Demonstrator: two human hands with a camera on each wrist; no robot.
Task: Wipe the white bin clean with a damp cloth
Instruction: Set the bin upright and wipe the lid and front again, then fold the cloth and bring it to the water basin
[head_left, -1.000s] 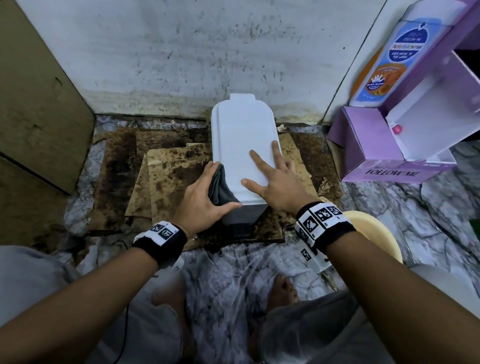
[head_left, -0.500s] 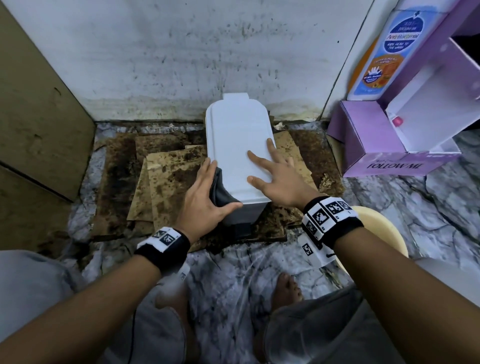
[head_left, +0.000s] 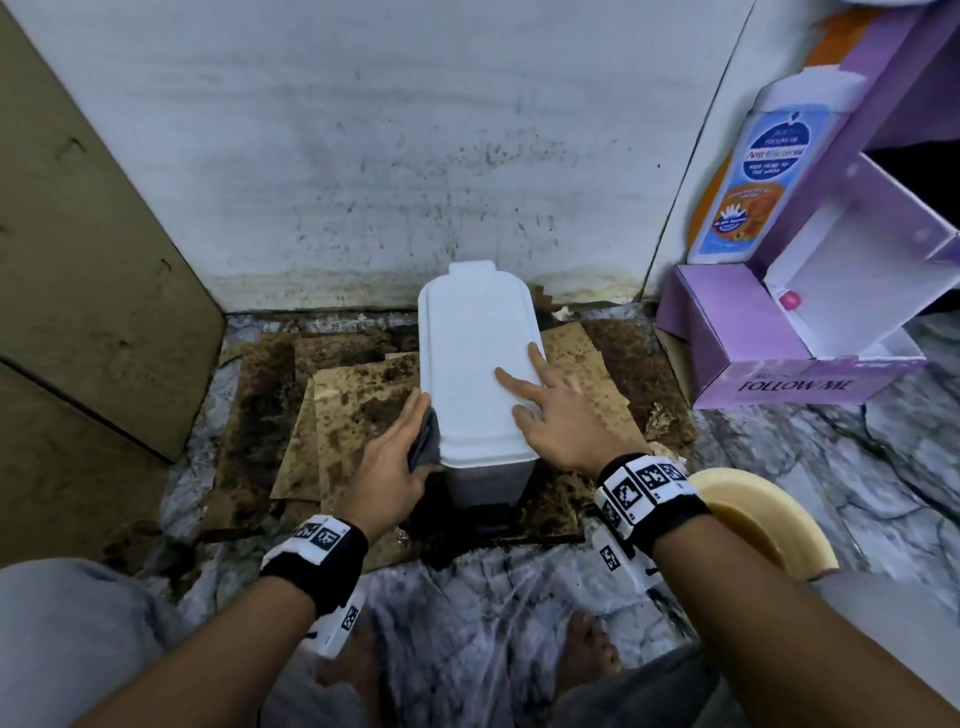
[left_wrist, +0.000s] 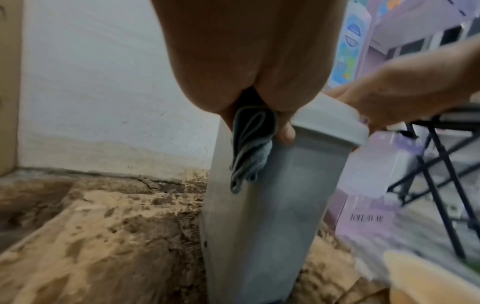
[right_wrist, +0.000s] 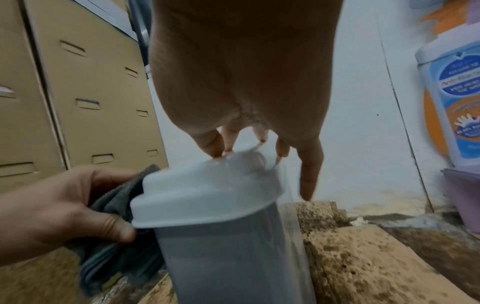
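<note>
The white bin stands upright on stained cardboard against the wall, its lid closed. My left hand holds a folded grey cloth flat against the bin's left side just below the lid rim. In the left wrist view the cloth hangs between my palm and the bin. In the right wrist view my left hand's thumb curls round the cloth. My right hand lies spread on the lid, fingertips touching it, little finger over the right edge, holding nothing.
Stained cardboard sheets cover the floor under the bin. Brown cardboard boxes stand on the left. A purple box and a bottle-shaped display are on the right. A yellow basin sits by my right wrist.
My left thumb has drawn back from the bin's front corner and less of the cloth shows. The right hand stays on the lid.
</note>
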